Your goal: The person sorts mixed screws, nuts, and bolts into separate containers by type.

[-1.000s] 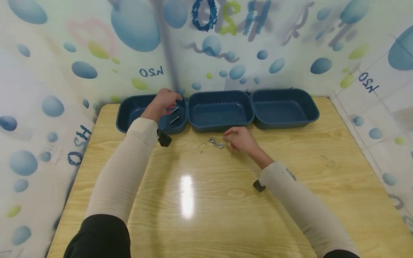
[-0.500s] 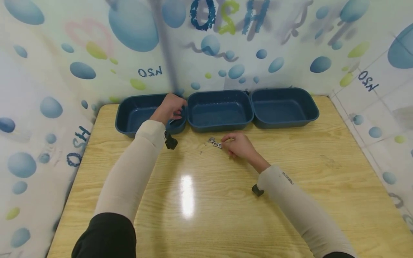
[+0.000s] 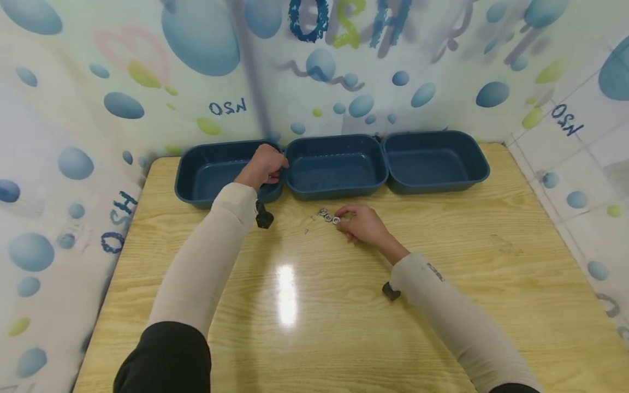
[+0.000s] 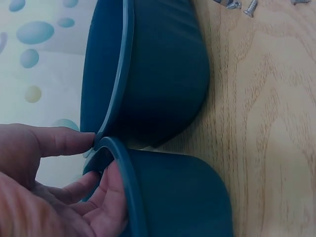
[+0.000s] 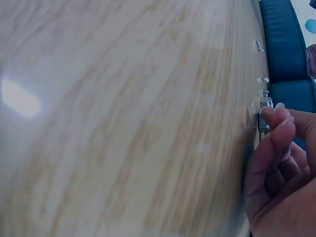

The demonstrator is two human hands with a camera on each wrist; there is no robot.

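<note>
In the head view, my left hand point(image 3: 265, 164) reaches into the right end of the left blue bin point(image 3: 201, 180). The left wrist view shows the thumb point(image 4: 69, 142) lying where two rims meet, the fingers inside the bin. Its wall hides whether they hold anything; the bolts seen there earlier are hidden. My right hand point(image 3: 367, 225) is low over the table, fingertips at the nearest hex nut point(image 3: 336, 220). That nut shows beside a finger in the right wrist view, apparently touched and still on the tabletop. Other nuts point(image 3: 325, 215) lie just left.
Small screws point(image 3: 306, 231) lie on the wooden table point(image 3: 334, 327) near the nuts. The middle bin point(image 3: 336, 169) and right bin point(image 3: 437, 161) stand in the same row against the patterned wall. Light glares off the tabletop.
My left hand has moved right and lower, from over the bolts to the bin's right end. My right hand has come slightly left and nearer, reaching the closest nut.
</note>
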